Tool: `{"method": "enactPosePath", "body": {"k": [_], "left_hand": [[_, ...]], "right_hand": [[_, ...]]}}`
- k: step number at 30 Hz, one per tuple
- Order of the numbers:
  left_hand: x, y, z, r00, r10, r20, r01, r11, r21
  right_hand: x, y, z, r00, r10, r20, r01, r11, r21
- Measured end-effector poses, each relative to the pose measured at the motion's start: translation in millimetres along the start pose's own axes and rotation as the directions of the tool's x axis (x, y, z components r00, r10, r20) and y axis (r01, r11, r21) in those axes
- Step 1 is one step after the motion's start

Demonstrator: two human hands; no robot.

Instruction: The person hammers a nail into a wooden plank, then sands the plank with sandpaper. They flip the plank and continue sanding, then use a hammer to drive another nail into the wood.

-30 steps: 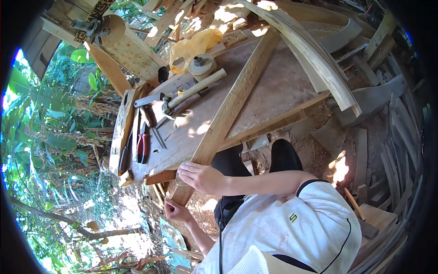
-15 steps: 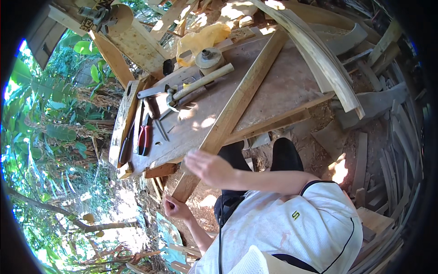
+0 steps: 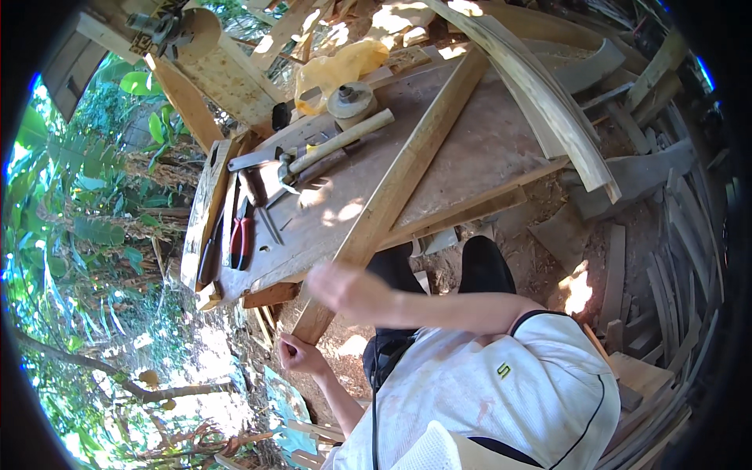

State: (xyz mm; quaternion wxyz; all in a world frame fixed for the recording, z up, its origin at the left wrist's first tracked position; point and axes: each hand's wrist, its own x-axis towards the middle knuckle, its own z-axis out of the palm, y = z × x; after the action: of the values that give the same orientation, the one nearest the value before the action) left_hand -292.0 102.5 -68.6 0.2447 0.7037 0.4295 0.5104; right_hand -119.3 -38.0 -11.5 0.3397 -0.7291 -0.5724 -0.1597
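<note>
A long pale wooden plank lies slantwise across the worn workbench, and its near end sticks out past the bench edge toward me. My left hand is closed around that near end, just under the bench. My right hand is over the plank a little farther up, reaching across from my white-sleeved arm. It is blurred, so its fingers cannot be made out.
On the bench lie a wooden-handled hammer, red-handled pliers, a round disc-shaped tool and a yellow plastic bag. Curved boards lean across the right side. Wood offcuts cover the ground; greenery stands to the left.
My right hand has shifted slightly along the plank and is now blurred. My left hand stays on the plank's end. The view has tilted a little.
</note>
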Motion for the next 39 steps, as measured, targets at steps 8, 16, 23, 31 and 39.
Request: {"method": "enactPosePath", "body": {"k": [8,16,23,31,39], "left_hand": [[28.3,-29.1,-39.4,1.0,0.017,-0.01,-0.016,0.996,0.088],[40.2,-65.2,-70.8,0.996,-0.059,-0.068,0.071,0.979,0.191],[58.8,-91.5,-92.1,0.994,0.002,-0.106,0.024,0.97,0.24],[54.8,-86.3,-89.9,0.987,-0.003,-0.161,0.033,0.982,0.184],[51.0,-70.4,-66.6,0.997,-0.041,0.062,0.029,0.981,0.193]], "right_hand": [[-0.7,116.2,-81.6,0.971,0.239,0.007,-0.237,0.968,-0.08],[-28.8,195.1,-109.4,0.949,0.277,-0.148,-0.312,0.877,-0.366],[-32.6,251.6,-180.4,0.836,0.501,-0.221,-0.547,0.786,-0.287],[-30.5,222.1,-144.4,0.964,0.233,-0.127,-0.257,0.941,-0.221],[-18.5,208.7,-127.9,0.87,0.491,0.041,-0.448,0.823,-0.349]]}}
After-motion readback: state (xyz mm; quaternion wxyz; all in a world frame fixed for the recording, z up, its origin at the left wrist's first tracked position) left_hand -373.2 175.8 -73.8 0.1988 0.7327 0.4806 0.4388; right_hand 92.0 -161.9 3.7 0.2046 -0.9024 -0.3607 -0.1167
